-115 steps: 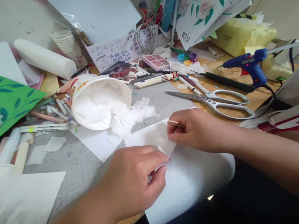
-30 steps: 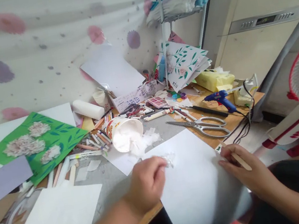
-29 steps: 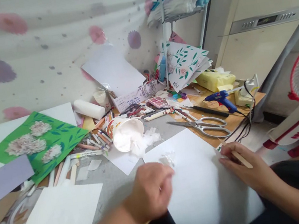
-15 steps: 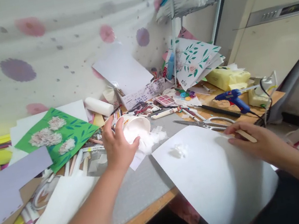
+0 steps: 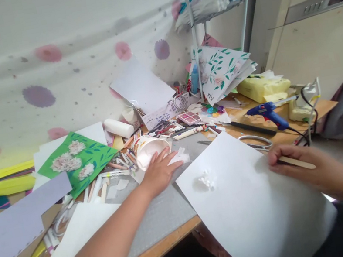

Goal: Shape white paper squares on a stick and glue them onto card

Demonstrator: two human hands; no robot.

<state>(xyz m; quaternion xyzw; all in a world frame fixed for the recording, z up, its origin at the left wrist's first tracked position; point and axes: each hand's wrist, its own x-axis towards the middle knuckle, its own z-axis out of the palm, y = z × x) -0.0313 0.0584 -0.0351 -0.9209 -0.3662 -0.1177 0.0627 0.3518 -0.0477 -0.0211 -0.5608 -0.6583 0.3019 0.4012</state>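
My left hand (image 5: 158, 171) lies on the grey cutting mat, fingers stretched out over white paper scraps (image 5: 179, 157) spilling from a tipped paper cup (image 5: 149, 149). My right hand (image 5: 300, 165) holds the right edge of a large white sheet (image 5: 254, 202) and pinches a thin wooden stick (image 5: 294, 161) against it. The sheet hangs over the table's front edge. A small white tissue flower (image 5: 207, 179) sits on the sheet near its upper left.
Scissors (image 5: 255, 141) and a blue glue gun (image 5: 268, 112) lie behind the sheet. Pens and markers (image 5: 121, 164) crowd the mat's left side, beside a green flower card (image 5: 75, 159). Paper piles (image 5: 18, 222) fill the left; a wire rack (image 5: 213, 63) with painted cards stands at the back.
My left hand left the tissue flower on the sheet, reached to the tipped cup, then dropped flat onto the scraps. The right hand kept the stick and shifted the sheet right.
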